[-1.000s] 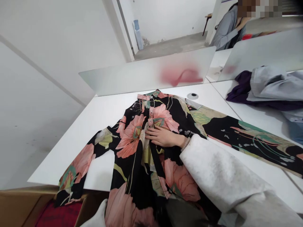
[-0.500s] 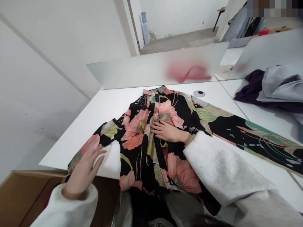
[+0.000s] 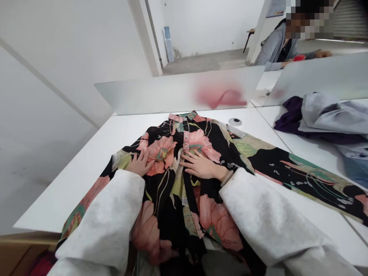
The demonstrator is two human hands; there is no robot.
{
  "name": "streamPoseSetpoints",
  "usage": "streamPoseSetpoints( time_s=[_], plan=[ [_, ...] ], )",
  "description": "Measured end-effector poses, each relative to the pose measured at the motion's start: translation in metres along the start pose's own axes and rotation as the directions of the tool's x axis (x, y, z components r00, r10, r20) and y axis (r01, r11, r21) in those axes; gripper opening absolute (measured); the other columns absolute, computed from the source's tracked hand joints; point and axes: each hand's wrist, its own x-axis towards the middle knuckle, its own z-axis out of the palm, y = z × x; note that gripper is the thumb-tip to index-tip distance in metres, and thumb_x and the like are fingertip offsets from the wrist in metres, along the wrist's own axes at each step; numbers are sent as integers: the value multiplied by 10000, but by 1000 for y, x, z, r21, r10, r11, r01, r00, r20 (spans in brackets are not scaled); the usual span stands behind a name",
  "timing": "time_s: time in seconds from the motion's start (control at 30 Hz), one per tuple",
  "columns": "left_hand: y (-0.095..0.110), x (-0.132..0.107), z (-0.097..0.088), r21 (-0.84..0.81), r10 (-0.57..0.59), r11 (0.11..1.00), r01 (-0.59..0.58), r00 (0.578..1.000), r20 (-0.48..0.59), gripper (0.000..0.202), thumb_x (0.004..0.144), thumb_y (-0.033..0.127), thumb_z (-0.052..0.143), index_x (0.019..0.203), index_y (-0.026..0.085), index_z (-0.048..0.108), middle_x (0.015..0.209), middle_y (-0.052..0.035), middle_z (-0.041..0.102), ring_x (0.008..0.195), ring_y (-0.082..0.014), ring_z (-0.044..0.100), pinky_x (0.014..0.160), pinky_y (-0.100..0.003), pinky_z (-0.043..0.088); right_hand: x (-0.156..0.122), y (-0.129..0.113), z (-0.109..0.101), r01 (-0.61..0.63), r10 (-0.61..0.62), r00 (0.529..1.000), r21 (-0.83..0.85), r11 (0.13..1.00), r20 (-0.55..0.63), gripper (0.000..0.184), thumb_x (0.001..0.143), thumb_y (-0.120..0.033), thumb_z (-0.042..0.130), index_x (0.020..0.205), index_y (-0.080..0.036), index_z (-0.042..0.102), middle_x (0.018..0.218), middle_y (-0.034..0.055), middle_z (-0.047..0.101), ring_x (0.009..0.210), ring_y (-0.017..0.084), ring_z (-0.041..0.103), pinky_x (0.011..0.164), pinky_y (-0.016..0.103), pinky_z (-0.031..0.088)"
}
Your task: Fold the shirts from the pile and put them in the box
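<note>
A black shirt (image 3: pixel 172 180) printed with large pink flowers lies spread front up on the white table (image 3: pixel 86 172), its hem hanging over the near edge. One sleeve stretches far to the right. My right hand (image 3: pixel 201 165) rests flat on the chest beside the button placket, fingers spread. My left hand (image 3: pixel 140 162) lies flat on the shirt's left chest near the shoulder, fingers apart. Both arms wear pale grey sleeves.
A frosted divider panel (image 3: pixel 178 92) stands along the table's far edge. A round cable port (image 3: pixel 235 121) sits behind the shirt. A heap of purple and grey clothes (image 3: pixel 322 115) lies at the right. A person sits beyond the divider. A cardboard box (image 3: pixel 17 249) is at lower left.
My left hand rose from below the table edge and came down flat on the shirt's left chest. My right hand stayed pressed on the shirt's front.
</note>
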Motion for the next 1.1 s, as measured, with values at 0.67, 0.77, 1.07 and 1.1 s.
streamPoseSetpoints(
  time_s=[0.67, 0.77, 1.07, 1.1],
  plan=[
    [4, 21, -16, 56, -23, 998, 35, 979, -201, 421, 880, 219, 341, 1205, 128, 592, 1368, -161, 516, 1331, -317, 365, 1106, -556, 172, 47, 25, 5, -77, 77, 997, -24, 997, 4, 465, 979, -368, 353, 1409, -212, 440, 1517, 106, 315, 1424, 290, 184, 1143, 526, 127],
    [39, -20, -41, 61, 56, 997, -50, 994, -99, 373, 856, 228, 375, 1087, 160, 660, 1284, -143, 589, 1271, -332, 440, 1104, -599, 160, 48, 25, 6, -72, 72, 997, -26, 997, -17, 462, 974, -364, 367, 1397, -203, 458, 1508, 111, 331, 1421, 291, 195, 1147, 518, 126],
    [183, -207, -21, -796, 260, 571, 199, 876, 405, 409, 860, 567, 482, 1021, 275, 719, 905, -54, 734, 828, -195, 662, 744, -268, 480, 44, 29, 11, -51, 59, 988, 55, 997, -144, 473, 936, -334, 447, 1380, -173, 476, 1492, 111, 362, 1412, 259, 242, 1157, 467, 184],
    [190, -220, -3, -816, 199, 461, 348, 856, 478, 439, 846, 598, 491, 986, 257, 730, 850, -59, 734, 784, -189, 662, 704, -264, 479, 44, 29, 12, -53, 61, 987, 60, 997, -146, 462, 937, -335, 448, 1367, -172, 494, 1479, 112, 383, 1405, 259, 261, 1156, 462, 191]
  ],
)
